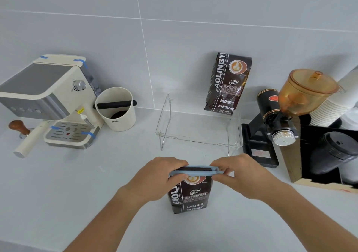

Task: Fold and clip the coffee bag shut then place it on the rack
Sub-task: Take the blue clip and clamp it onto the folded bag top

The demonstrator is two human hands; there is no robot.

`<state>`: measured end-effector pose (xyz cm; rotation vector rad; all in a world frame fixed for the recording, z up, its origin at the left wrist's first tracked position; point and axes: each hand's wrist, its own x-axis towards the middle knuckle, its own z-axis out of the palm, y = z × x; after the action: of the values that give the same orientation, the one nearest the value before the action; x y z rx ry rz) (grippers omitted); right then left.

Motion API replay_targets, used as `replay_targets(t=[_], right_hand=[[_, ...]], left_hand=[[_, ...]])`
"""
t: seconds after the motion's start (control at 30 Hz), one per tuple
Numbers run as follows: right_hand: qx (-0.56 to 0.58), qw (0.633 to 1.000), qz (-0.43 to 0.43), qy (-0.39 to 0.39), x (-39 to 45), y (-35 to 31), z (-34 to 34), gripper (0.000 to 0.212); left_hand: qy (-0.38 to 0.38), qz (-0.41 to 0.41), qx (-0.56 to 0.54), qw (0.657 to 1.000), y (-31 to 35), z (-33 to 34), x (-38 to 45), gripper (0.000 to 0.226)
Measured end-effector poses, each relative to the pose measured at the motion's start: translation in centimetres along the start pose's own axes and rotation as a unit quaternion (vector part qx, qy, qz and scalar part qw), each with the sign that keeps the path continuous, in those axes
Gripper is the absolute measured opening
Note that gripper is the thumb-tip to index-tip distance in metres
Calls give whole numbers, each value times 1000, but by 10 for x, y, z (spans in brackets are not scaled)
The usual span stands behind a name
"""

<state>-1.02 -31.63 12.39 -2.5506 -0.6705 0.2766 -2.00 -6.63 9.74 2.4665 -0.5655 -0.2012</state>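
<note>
coffee bag stands upright on the grey counter, just in front of the clear rack and close to the person, with its printed face toward them. its long axis runs bottom to top, base down on the counter, folded mouth pointing up. a pale blue clip lies across that fold, its own long axis running left to right, square to the bag's height.

going from the left: the left hand grips the left end of the clip and the bag's upper corner, fingers curled over the top and thumb in front. the right hand pinches the clip's right end, fingertips narrow and pressed together where the clasp seems to be. whether the clip is fully latched i cannot tell; a dark strip of bag shows between its two bars.

to do this step well, i'd say the fold wants to stay flat and level along the whole bar, the left hand keeping the corner from slipping out while the right squeezes the free end home. a bunched fold at either end would likely let the clip spring.

behind the near bag, a second coffee bag already sits on the rack, leaning against the wall on its right side, so the open space for this one looks to be on the rack's left part.
</note>
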Motion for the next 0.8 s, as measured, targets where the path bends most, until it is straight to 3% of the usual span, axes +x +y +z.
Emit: replay_targets(t=[0.5,0.8], right_hand=[[-1,994,-24,106,-9,3,27,10],[63,994,-7,89,-3,4,26,3]], left_hand=[[17,3,1,1000,-4,6,-4,23],[0,-21,-81,996,-6,0,-6,21]])
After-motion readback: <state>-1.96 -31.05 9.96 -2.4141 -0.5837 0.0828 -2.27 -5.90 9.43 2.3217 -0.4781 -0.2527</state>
